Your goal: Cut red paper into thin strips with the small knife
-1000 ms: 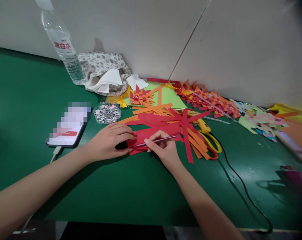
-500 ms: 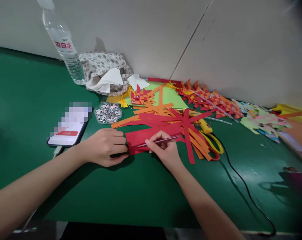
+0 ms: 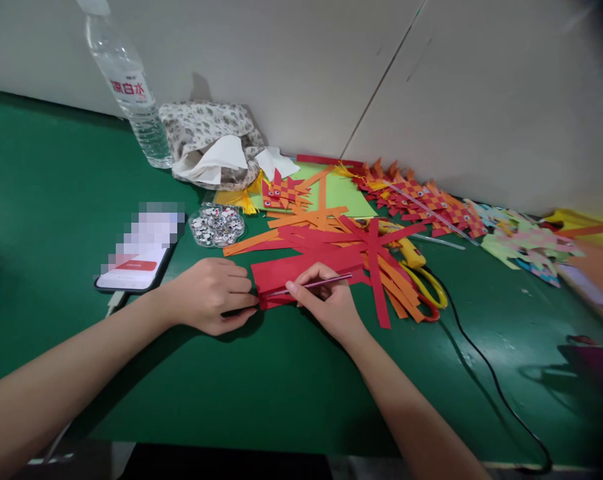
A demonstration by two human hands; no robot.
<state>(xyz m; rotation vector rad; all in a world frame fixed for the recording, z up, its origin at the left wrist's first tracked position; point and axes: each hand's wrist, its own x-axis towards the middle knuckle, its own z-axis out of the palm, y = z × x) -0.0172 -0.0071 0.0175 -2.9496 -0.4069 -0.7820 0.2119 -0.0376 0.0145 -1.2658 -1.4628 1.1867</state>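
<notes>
A sheet of red paper (image 3: 276, 271) lies on the green table with a lower red layer along its near side. My left hand (image 3: 216, 297) is curled at the paper's left edge, thumb and fingertips closed on its near corner. Over the right part of the sheet, my right hand (image 3: 326, 297) grips a thin purple pen-like stick (image 3: 331, 279) between thumb and fingers. The stick slants across the paper, its left end on the red surface. What kind of tool it is I cannot make out.
Beyond lie orange strips (image 3: 398, 290), red strips (image 3: 378, 293), yellow-handled scissors (image 3: 434, 287) and woven paper fish (image 3: 426, 200). A box of googly eyes (image 3: 216, 225), a phone (image 3: 141, 257), a water bottle (image 3: 131, 87) and a tissue pouch (image 3: 206, 120) stand leftward. A black cable (image 3: 481, 360) runs right.
My right hand and the stick have shifted very slightly left along the red paper. My left hand stays at the paper's edge.
</notes>
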